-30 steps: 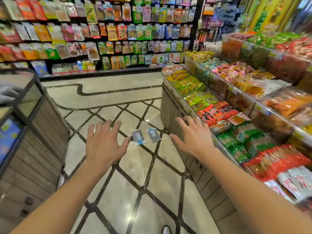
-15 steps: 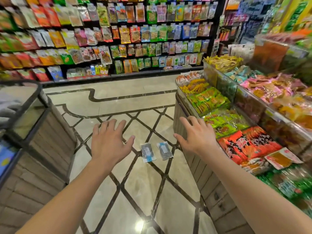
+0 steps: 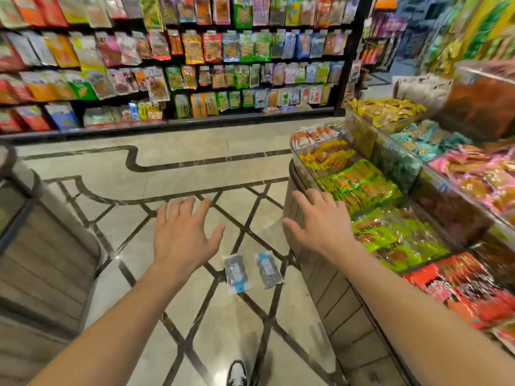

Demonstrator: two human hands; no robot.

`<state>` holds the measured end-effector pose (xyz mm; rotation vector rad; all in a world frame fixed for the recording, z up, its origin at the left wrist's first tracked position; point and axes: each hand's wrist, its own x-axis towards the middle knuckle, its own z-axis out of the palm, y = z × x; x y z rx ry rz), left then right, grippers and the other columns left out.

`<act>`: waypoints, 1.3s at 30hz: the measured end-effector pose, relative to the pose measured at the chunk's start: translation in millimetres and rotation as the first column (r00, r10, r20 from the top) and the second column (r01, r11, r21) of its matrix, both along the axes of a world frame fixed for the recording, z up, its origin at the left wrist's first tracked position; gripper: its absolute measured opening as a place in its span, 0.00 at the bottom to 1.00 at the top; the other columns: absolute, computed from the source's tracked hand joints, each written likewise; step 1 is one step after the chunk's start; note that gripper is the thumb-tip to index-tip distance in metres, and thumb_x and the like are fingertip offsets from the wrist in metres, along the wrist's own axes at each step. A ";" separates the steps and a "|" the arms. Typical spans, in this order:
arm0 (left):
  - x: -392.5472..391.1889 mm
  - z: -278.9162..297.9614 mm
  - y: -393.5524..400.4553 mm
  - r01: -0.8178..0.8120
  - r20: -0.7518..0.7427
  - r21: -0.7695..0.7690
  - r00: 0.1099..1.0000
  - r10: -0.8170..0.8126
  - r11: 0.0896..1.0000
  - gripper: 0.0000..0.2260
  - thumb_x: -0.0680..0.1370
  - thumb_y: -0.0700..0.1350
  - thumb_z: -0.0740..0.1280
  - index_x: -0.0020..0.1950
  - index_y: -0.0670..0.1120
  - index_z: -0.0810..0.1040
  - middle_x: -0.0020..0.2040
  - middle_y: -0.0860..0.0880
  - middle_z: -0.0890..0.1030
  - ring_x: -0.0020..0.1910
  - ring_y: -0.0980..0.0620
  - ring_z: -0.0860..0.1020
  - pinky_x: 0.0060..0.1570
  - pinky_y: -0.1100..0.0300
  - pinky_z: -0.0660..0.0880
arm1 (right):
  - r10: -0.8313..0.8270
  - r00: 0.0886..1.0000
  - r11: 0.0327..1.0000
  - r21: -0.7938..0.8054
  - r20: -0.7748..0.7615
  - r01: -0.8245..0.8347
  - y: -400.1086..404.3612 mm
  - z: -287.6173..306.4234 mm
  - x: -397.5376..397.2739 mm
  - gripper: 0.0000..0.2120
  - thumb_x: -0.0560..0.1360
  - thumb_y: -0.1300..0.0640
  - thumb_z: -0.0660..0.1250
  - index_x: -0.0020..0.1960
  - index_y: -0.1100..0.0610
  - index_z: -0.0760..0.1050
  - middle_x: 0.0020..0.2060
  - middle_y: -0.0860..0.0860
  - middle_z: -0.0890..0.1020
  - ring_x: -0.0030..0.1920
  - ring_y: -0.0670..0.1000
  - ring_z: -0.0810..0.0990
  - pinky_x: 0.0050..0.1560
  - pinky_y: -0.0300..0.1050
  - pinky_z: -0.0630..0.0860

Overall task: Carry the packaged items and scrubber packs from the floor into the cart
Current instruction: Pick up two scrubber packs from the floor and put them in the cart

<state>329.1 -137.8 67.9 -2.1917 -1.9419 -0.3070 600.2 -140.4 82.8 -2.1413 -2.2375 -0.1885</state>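
Two flat scrubber packs (image 3: 252,270) lie side by side on the patterned floor (image 3: 178,162), just beside a snack display (image 3: 315,274). The left hand (image 3: 184,232) and right hand (image 3: 315,221) are held out above them, fingers spread wide, nothing gripped. Each pack is probably best pinched by an edge — one per hand. No cart is seen.
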 end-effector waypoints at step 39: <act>66.2 -177.6 447.5 0.046 -0.032 -0.263 0.998 -0.056 0.964 0.30 0.77 0.63 0.60 0.71 0.46 0.79 0.66 0.38 0.82 0.66 0.34 0.78 0.69 0.35 0.69 | -0.030 0.997 0.978 -0.209 -0.065 0.016 461.9 -199.8 43.7 0.32 0.82 0.34 0.57 0.80 0.48 0.61 0.73 0.56 0.72 0.72 0.62 0.71 0.67 0.60 0.70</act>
